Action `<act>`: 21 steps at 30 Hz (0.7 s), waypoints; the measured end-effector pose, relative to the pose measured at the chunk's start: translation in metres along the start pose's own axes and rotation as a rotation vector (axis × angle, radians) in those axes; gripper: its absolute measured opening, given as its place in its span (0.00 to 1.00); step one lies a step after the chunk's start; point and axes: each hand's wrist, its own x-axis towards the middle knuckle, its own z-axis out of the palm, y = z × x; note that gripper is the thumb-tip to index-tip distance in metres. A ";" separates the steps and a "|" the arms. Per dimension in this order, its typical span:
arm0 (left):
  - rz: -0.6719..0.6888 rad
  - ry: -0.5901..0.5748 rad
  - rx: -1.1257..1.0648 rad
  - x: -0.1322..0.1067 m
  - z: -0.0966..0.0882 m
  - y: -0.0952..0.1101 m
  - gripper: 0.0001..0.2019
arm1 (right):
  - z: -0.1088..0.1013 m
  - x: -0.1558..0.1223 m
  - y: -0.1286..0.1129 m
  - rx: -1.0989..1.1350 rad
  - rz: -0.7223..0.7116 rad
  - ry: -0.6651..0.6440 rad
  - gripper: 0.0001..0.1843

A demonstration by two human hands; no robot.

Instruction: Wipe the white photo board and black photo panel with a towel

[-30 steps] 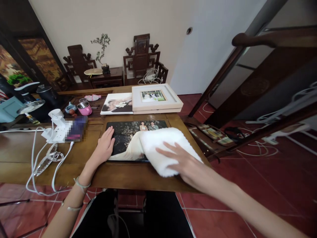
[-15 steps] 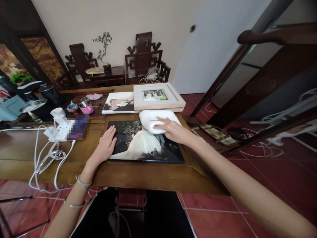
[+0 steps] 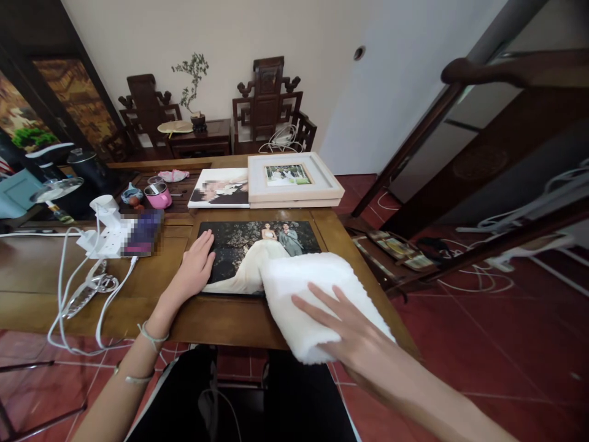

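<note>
A dark, glossy wedding photo panel (image 3: 248, 264) lies flat on the wooden table. My left hand (image 3: 197, 261) rests flat along its left edge, fingers stretched out and close together. My right hand (image 3: 340, 319) has hold of a white fluffy cloth (image 3: 313, 279), its fingers spread over the top and the thumb hidden. The cloth covers the panel's lower right corner and hangs past the table's front edge.
Behind the panel lie a white photo print (image 3: 218, 187) and a pale wooden picture frame (image 3: 294, 181). Further left are a pink cup (image 3: 159, 195), a power strip (image 3: 108, 239) with white cables, and a clear hair clip (image 3: 87, 288). The wooden table (image 3: 216, 319) ends close to my lap.
My right hand has pulled the cloth toward me from the panel's upper right to its lower right corner. Two figures in the photo are uncovered. My left hand stays in place.
</note>
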 end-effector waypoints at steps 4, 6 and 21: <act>0.008 -0.026 0.019 0.000 -0.003 0.001 0.25 | 0.002 0.022 0.018 -0.025 0.026 -0.001 0.28; 0.008 -0.035 0.025 0.000 -0.004 0.002 0.25 | 0.001 0.048 0.042 -0.034 0.056 -0.028 0.35; -0.037 -0.026 0.010 0.000 -0.002 0.005 0.25 | -0.001 0.049 0.034 -0.030 0.049 -0.034 0.32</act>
